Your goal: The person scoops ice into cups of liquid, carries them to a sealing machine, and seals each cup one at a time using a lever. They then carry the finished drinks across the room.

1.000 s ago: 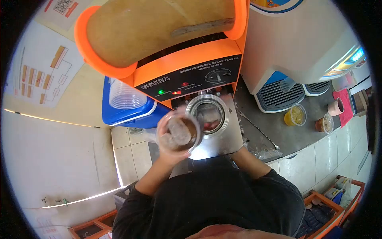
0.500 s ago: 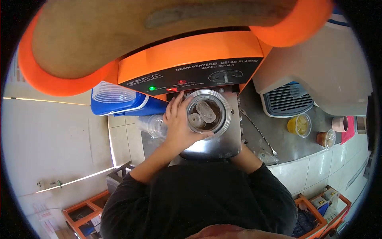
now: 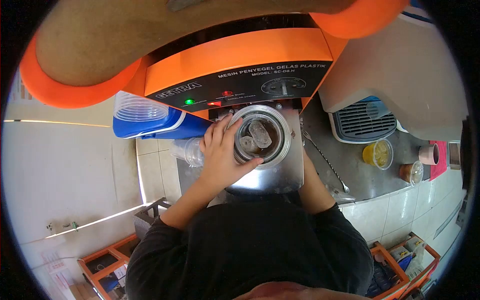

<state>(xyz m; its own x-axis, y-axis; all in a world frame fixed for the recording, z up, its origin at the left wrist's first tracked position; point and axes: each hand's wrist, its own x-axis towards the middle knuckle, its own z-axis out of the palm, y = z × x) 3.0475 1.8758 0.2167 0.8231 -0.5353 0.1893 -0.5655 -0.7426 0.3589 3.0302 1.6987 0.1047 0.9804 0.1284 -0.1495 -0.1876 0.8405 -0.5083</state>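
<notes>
Ice and a dark drink fill a clear plastic cup [image 3: 259,137], which sits in the metal tray [image 3: 270,185] of an orange sealing machine [image 3: 240,52]. My left hand [image 3: 221,150] lies against the cup's left side, thumb near its lower rim and fingers along its upper left edge. My right forearm reaches under the right edge of the tray; of my right hand [image 3: 293,134] only a small part shows beside the tray, and its fingers are hidden.
A twisted long spoon [image 3: 327,162] lies on the steel counter [image 3: 320,115] at the right. Beyond it stand a yellow drink [image 3: 377,154], a brown drink [image 3: 411,173] and a pink cup [image 3: 428,154]. Stacked clear cups [image 3: 187,152] and a blue cooler [image 3: 150,125] are at the left.
The view has shifted slightly. My left thumb has moved up a little along the cup's rim, and my right forearm reaches further forward beside the tray.
</notes>
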